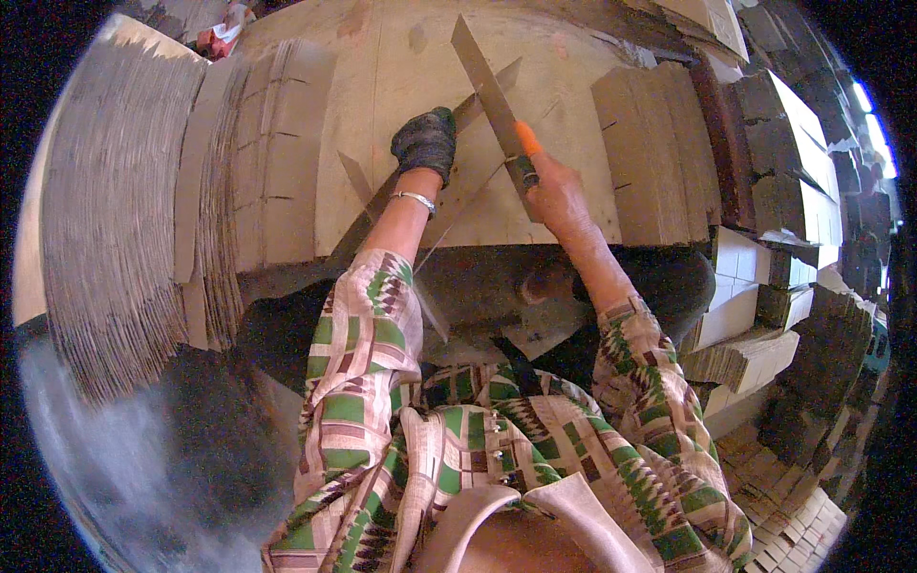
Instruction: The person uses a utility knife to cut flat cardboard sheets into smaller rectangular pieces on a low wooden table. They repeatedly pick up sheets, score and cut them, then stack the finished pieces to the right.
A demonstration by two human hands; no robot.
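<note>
My left hand (424, 145), in a dark glove, is closed over a long brown cardboard strip (368, 222) that slants across the board. My right hand (558, 194) is bare apart from a bright orange piece (526, 139) at the index finger, perhaps a finger cover, and a dark band by the thumb. It grips the lower part of another long cardboard strip (484, 81), which points away from me and crosses the first one. A shorter cardboard piece (354, 176) lies left of my gloved hand. Thin strips hang past the board's near edge.
Beneath my hands is a pale wooden board (382, 76). Tall cardboard stacks (115, 201) and slotted cardboard pieces (272, 143) line its left side. More slotted cardboard (654, 153) stands on the right, with further bundles (745, 358) beyond and below.
</note>
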